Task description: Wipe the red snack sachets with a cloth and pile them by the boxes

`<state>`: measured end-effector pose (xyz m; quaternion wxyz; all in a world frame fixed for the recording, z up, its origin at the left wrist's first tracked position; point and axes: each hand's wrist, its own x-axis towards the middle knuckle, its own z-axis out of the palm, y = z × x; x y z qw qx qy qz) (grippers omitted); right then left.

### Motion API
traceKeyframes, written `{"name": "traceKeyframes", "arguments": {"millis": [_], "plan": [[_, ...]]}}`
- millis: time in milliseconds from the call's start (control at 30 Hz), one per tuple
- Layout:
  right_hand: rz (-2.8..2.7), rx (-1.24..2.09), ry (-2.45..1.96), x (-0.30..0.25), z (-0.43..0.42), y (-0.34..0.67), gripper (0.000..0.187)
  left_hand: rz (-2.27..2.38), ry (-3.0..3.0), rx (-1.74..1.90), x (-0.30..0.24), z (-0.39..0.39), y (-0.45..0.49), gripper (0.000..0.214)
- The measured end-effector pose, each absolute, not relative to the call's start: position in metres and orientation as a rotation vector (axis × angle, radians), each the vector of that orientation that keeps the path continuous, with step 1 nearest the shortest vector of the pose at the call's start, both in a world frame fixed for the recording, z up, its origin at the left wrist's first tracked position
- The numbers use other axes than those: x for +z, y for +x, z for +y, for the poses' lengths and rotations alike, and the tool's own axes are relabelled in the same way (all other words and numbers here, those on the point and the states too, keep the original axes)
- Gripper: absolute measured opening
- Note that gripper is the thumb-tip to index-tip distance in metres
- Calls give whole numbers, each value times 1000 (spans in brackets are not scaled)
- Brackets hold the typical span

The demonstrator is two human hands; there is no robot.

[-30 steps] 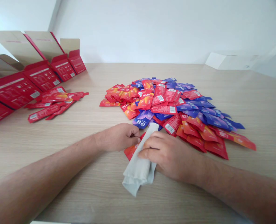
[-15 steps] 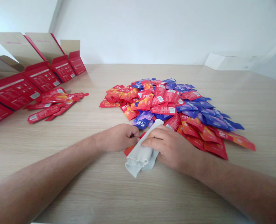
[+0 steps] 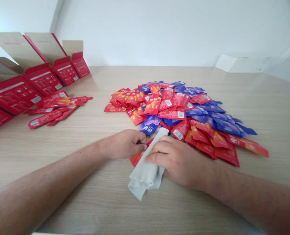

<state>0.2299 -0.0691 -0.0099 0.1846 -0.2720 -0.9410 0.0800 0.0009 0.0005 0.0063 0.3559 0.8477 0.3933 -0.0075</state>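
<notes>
My right hand (image 3: 176, 160) is closed on a folded white cloth (image 3: 145, 169), its thumb and fingers pressed on the upper face. The cloth slants over a red and orange sachet (image 3: 136, 159) and covers much of it. At the sachet's left edge, my left hand (image 3: 126, 143) is closed in a pinch on that sachet, its fingertips partly out of sight. Just beyond both hands spreads a heap of sachets, among them a blue one (image 3: 148, 125) and a red one with a barcode (image 3: 180, 130).
Red cardboard boxes (image 3: 43, 78) with raised flaps stand in a row at the left. Several red sachets (image 3: 54, 112) lie in front of them. A white box-like object (image 3: 243, 63) sits against the back wall on the right of the wooden table (image 3: 98, 202).
My right hand has drawn the white cloth a little toward me and to the left across the sachet. The left hand has stayed almost where it was.
</notes>
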Motion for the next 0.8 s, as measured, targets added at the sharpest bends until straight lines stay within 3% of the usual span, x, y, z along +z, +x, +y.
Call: {"name": "traceKeyframes", "arguments": {"millis": [233, 800], "plan": [[-2568, 226, -892, -11, -68, 230, 31, 1025, 2166, -17, 4, -1, 0, 13], [-2680, 222, -747, -10, -69, 230, 24, 1009, 2192, 9, 2, 3, 0, 19]]}}
